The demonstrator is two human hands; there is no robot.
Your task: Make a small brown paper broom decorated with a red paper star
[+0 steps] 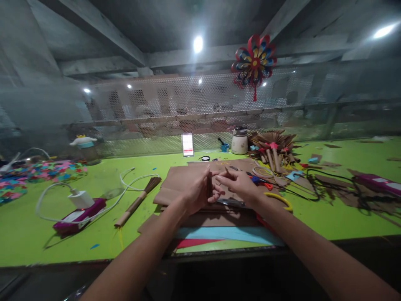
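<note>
Above a stack of brown kraft paper [175,179], both hands are close together at the middle of the table. My left hand [199,190] is curled, its palm turned inward, around what looks like a narrow folded piece of brown paper [209,187], mostly hidden by the fingers. My right hand [239,184] is closed with thumb and forefinger pinched near the left fingers; what it pinches is too small to make out. Under the right wrist lie metal scissor blades [232,203] and a yellow curved handle [283,200].
A tied brown paper bundle [138,202] and a purple power strip [79,217] with a white charger lie left. Light blue paper [225,235] sits at the front edge. Right are pleated paper fans [274,140], scraps and a black cord [313,196]. A jar [239,142] stands behind.
</note>
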